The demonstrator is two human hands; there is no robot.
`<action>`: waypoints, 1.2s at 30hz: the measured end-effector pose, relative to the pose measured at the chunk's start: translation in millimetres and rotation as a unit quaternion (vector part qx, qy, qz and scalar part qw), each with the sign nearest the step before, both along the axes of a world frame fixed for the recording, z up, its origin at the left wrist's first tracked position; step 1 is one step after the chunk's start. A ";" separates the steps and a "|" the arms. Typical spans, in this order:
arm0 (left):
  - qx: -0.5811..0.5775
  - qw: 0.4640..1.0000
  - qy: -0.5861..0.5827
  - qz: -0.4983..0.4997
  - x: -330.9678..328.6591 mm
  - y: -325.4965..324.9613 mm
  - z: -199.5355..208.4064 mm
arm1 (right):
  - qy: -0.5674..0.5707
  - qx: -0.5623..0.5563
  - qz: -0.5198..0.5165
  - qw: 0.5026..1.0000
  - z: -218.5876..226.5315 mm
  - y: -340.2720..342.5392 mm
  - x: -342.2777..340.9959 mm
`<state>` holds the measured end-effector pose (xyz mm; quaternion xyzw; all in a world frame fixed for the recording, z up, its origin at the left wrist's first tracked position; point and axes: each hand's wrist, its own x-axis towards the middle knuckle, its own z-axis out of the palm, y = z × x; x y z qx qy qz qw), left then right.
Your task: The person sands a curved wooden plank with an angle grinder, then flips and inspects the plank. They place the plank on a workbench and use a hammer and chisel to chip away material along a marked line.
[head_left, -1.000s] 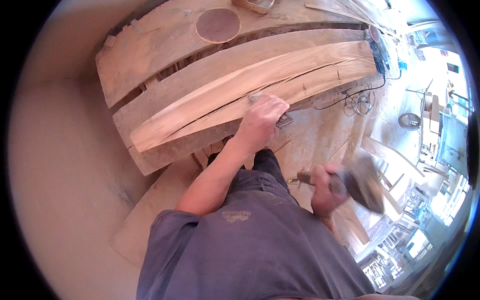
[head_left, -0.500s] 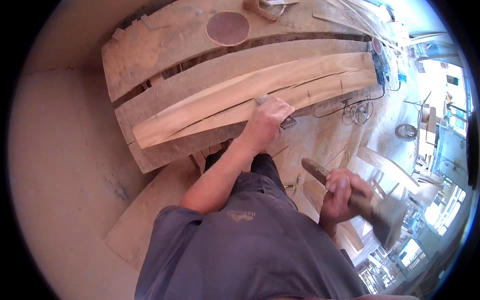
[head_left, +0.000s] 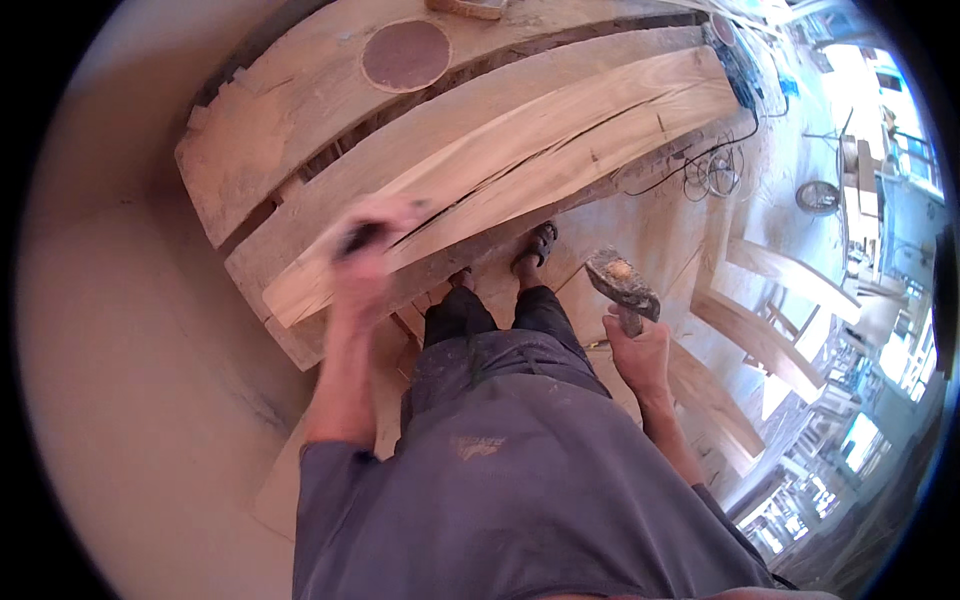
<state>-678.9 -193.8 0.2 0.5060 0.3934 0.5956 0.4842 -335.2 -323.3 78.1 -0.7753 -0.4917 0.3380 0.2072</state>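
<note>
A pale wooden board lies on the workbench, with a long dark crack running along most of it. My left hand, smeared by motion, is over the board's near-left part, closed around a short dark-ended tool whose exact kind is blurred. A small grey tip beside the fingers is close to the crack's left part. My right hand is wrapped round the handle of a hammer. The hammer's worn, dusty head is up and in front of the hand, to the right of my legs and apart from the board.
A round reddish-brown disc lies on the dusty workbench, which has a long gap between its planks. A dark cord hangs off its right end. Cut boards stand at the right; a wall is on the left.
My left hand has moved left along the board with the dark-ended tool. The hammer has swung up and forward, its head now in front of my right hand. The view has shifted.
</note>
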 end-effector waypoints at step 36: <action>0.189 0.949 0.244 -0.059 140.9 14.7 0.3 | 0.150 -0.192 -0.127 0.961 -36.2 -16.9 2.3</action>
